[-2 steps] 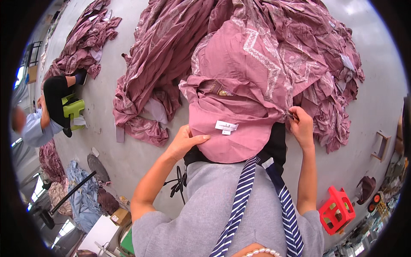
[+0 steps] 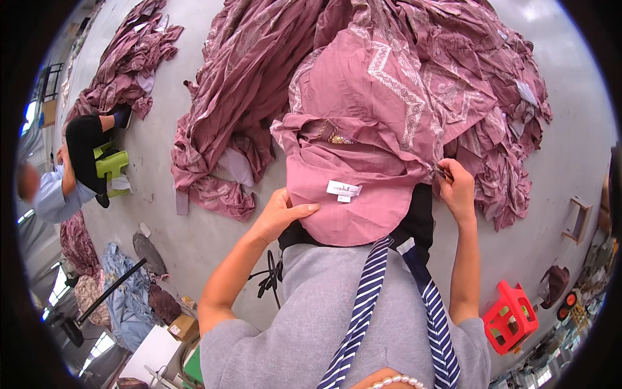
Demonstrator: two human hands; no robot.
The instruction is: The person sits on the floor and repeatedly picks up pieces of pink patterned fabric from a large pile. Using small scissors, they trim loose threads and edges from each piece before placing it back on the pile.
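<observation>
A dusty-pink garment point(image 2: 363, 84) with white patterned bands lies over my lap, its plain rounded panel with a white label point(image 2: 343, 188) facing up. On the panel's left edge my left hand point(image 2: 282, 214) is closed, thumb on top and fingers hidden underneath. At the garment's right edge is my right hand point(image 2: 457, 188), its fingers closed round a small dark metal tool point(image 2: 443, 172) that looks like thread snips. The tool's tip meets bunched cloth; whether the fingers also pinch the cloth I cannot tell. Gold trim point(image 2: 340, 139) shows in the opening above the panel.
Heaps of the same pink cloth point(image 2: 240, 84) spread over the grey floor point(image 2: 155, 168) ahead. To the left a person sits on a green stool point(image 2: 113, 165). A red plastic stool point(image 2: 510, 318) stands at lower right, and blue cloth point(image 2: 126, 298) lies at lower left.
</observation>
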